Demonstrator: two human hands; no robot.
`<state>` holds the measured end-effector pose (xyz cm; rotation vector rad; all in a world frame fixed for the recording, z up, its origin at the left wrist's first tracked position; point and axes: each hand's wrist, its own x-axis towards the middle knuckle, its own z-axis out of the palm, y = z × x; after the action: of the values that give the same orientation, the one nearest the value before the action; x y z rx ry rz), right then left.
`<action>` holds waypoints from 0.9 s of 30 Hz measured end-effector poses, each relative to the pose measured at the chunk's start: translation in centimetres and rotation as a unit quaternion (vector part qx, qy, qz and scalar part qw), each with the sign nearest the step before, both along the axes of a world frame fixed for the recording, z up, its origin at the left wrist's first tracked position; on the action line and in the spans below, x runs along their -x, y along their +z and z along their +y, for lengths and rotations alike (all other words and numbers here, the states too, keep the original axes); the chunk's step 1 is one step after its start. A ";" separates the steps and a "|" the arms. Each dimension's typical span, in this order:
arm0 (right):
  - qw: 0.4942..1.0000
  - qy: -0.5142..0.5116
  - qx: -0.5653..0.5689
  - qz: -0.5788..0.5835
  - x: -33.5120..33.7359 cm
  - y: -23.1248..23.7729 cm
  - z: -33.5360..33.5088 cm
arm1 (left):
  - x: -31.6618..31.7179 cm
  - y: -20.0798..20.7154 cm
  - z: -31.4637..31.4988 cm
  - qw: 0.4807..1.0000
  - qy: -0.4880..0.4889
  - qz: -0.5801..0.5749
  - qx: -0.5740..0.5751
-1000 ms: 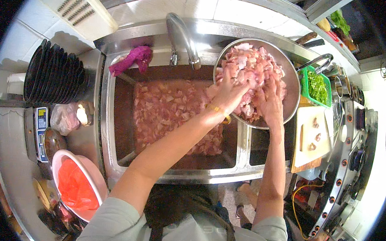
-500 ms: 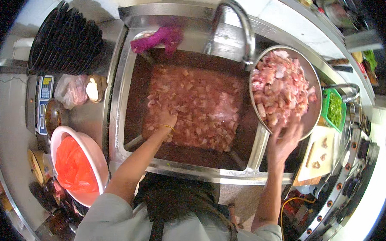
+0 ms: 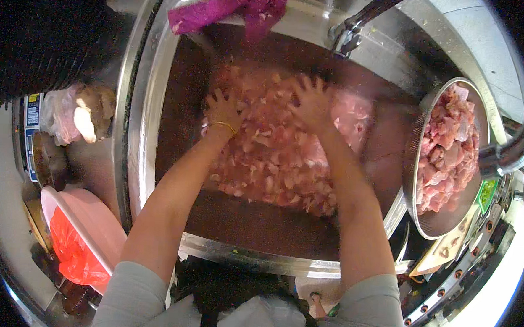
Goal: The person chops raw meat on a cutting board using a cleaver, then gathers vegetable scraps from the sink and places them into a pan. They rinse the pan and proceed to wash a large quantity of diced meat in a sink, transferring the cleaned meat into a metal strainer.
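Observation:
Chopped raw meat pieces (image 3: 274,164) lie in cloudy reddish water inside a steel sink (image 3: 139,175). My left hand (image 3: 222,114), with a thin yellow band at the wrist, is spread over the meat on the left side. Its fingers are apart and it grips nothing that I can see. My right hand (image 3: 313,104) is also spread, reaching over the far middle of the meat. To the right, a round perforated steel colander (image 3: 414,171) holds a heap of similar meat pieces (image 3: 449,149).
A faucet (image 3: 347,35) stands at the sink's far side, and a purple mesh cloth (image 3: 228,8) hangs at the far left corner. Left are a pink basin (image 3: 96,220) with a red plastic bag (image 3: 71,248), a bagged item (image 3: 60,114) and stacked black dishes (image 3: 49,46). A cutting board (image 3: 444,250) lies right.
My right hand has left the colander and come over the meat in the sink. My left hand has moved slightly up and its fingers now show. The view has shifted closer to the sink.

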<state>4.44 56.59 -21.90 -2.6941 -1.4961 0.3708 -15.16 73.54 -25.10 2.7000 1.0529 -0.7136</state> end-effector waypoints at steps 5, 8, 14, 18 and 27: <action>0.998 -0.038 -0.013 -0.054 -1.5 0.2 -9.5 | 2.4 4.4 -6.9 0.995 -0.011 -0.080 0.066; 0.989 -0.142 0.033 0.028 -0.3 -0.2 -14.1 | 3.1 7.5 -9.9 0.987 -0.014 0.047 0.152; 0.986 -0.129 0.105 -0.013 8.0 1.7 -18.6 | 5.6 7.2 -15.9 0.975 0.046 0.027 0.216; 0.936 -0.308 0.079 0.148 12.1 1.6 -21.1 | 5.9 3.1 -18.6 0.870 0.189 0.055 0.453; 0.713 -0.474 0.057 0.513 13.8 -3.0 -25.2 | 3.5 -3.9 -27.7 0.617 0.525 -0.011 0.586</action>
<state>-9.35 31.43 -24.88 -2.1230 0.2289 1.4821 -18.61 45.83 -28.95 0.7299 1.2232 -0.6718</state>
